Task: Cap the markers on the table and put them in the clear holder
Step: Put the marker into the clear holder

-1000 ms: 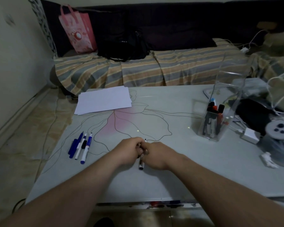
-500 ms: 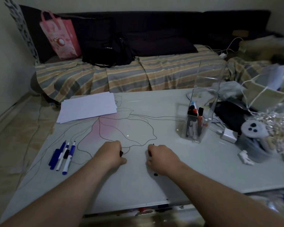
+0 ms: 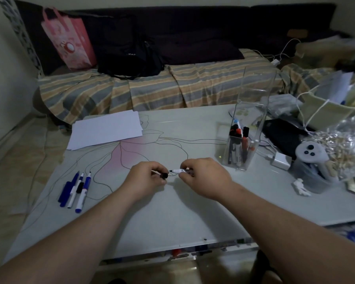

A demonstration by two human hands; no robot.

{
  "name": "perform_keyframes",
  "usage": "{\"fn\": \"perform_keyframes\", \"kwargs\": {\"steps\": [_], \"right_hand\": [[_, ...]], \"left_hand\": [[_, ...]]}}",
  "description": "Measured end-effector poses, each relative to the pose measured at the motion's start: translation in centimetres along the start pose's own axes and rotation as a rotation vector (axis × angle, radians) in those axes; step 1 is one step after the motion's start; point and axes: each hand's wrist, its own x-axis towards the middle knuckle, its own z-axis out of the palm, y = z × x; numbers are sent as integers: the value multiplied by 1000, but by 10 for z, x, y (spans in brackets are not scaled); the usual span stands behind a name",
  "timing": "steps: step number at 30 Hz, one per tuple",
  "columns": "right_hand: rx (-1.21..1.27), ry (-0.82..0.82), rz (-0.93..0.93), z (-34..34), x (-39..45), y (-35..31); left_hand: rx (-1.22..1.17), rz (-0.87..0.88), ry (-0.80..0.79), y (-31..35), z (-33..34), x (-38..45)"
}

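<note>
My right hand grips an uncapped black marker, its white neck and dark tip pointing left. My left hand pinches a black cap, open end facing the tip, a small gap between them. Both hover just above the middle of the table. The clear holder stands to the right with several capped markers upright in it. Three blue and white markers lie in a row at the table's left side.
A stack of white paper lies at the back left. The right side is crowded: white charger, white controller, crinkled clear bag, small white figure. A striped sofa runs behind the table.
My hands were together on the marker, then pulled apart onto the table. Now they are raised and brought close again, cap in the left and marker tip pointing at it.
</note>
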Motion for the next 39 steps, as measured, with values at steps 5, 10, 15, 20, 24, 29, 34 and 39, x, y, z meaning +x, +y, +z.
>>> {"fn": "perform_keyframes", "kwargs": {"steps": [5, 10, 15, 20, 24, 29, 34, 39], "right_hand": [[-37, 10, -7, 1, -1, -1], [-151, 40, -112, 1, 0, -5], [-373, 174, -298, -1, 3, -14], [-301, 140, -313, -13, -1, -18], [-230, 126, -291, -15, -8, -16], [-44, -7, -190, -28, -6, -8], [177, -76, -146, -64, 1, 3], [240, 335, -4, -104, 10, 22]], "left_hand": [[3, 29, -2, 1, -1, 0], [67, 174, -17, 11, -2, -4], [352, 346, -45, 18, -3, -5], [390, 364, -34, 25, -5, -8], [379, 396, -40, 30, -7, -13], [211, 312, 16, 49, -3, -21], [-308, 178, 141, 76, 9, -17], [-704, 214, 114, 118, 33, -6]]}}
